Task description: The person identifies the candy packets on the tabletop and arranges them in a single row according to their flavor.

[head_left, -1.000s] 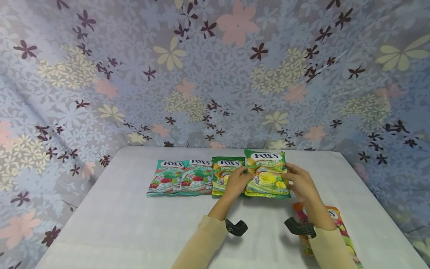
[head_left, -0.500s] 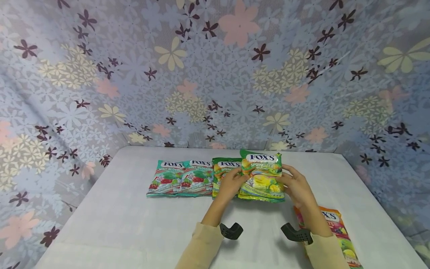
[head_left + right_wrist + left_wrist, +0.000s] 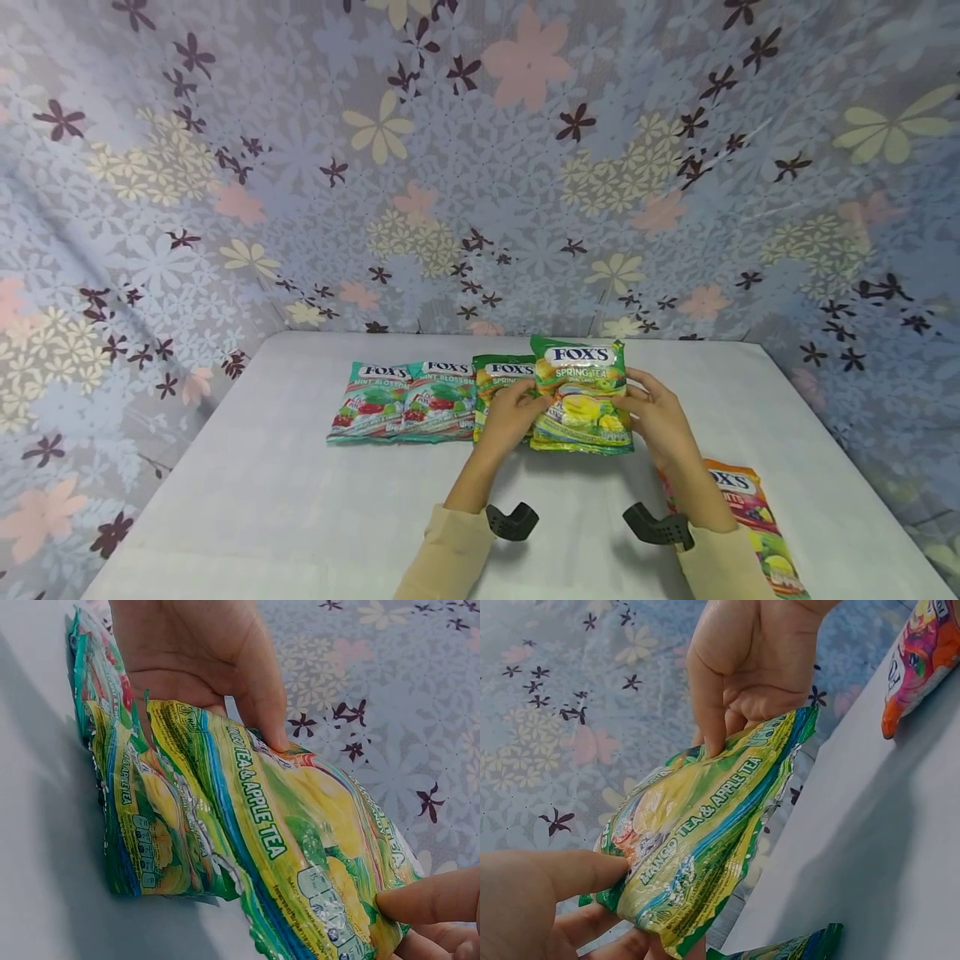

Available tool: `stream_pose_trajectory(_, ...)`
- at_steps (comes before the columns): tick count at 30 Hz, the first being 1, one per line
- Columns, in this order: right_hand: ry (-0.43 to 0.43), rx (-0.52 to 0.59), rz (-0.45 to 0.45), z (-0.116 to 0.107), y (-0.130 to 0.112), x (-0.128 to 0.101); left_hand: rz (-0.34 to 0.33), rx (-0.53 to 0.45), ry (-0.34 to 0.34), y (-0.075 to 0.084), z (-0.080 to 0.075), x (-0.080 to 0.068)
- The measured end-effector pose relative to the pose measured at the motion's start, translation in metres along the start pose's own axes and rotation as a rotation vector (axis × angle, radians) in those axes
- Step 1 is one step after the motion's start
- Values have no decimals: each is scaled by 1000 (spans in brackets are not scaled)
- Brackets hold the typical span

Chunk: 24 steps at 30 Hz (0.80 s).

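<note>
Both hands hold one green and yellow Spring Tea candy bag (image 3: 581, 408) above the white table, its printed front toward the head camera. My left hand (image 3: 512, 417) pinches its left edge, thumb on the front. At the right edge my right hand (image 3: 660, 421) pinches it, thumb on the front and fingers behind. A second Spring Tea candy bag (image 3: 486, 387) lies just behind and left of the held one, partly covered by my left hand. In the right wrist view this other bag (image 3: 154, 825) shows below the raised one, next to a teal bag (image 3: 94, 667).
Two teal Mint Blossom candy bags (image 3: 371, 400) lie overlapping at the left end of the row. An orange and red fruit candy bag (image 3: 757, 517) lies at the front right, partly under my right forearm. A flowered cloth (image 3: 480, 167) stands behind the white table (image 3: 247, 500).
Both hands have moved the held Spring Tea candy bag a little left and toward me, so it covers more of the bag behind. The other bags stay where they were.
</note>
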State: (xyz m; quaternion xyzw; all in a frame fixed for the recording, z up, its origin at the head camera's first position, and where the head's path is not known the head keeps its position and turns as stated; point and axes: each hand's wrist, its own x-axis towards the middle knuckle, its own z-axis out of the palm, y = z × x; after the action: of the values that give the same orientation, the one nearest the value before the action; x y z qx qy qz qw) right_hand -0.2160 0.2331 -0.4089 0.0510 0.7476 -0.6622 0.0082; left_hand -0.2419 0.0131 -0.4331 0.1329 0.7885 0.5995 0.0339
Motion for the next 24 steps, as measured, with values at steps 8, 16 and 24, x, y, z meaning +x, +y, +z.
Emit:
stream_pose_trajectory(8, 2, -3, 9, -1, -1, -1, -2, -20, -11, 0, 1, -1)
stream_pose_trajectory(16, 17, -11, 25, -1, 0, -2, -9, -22, -18, 0, 2, -3)
stream_pose_trajectory(24, 15, 1, 22, 1, 0, 0, -7, -44, -12, -3, 1, 0)
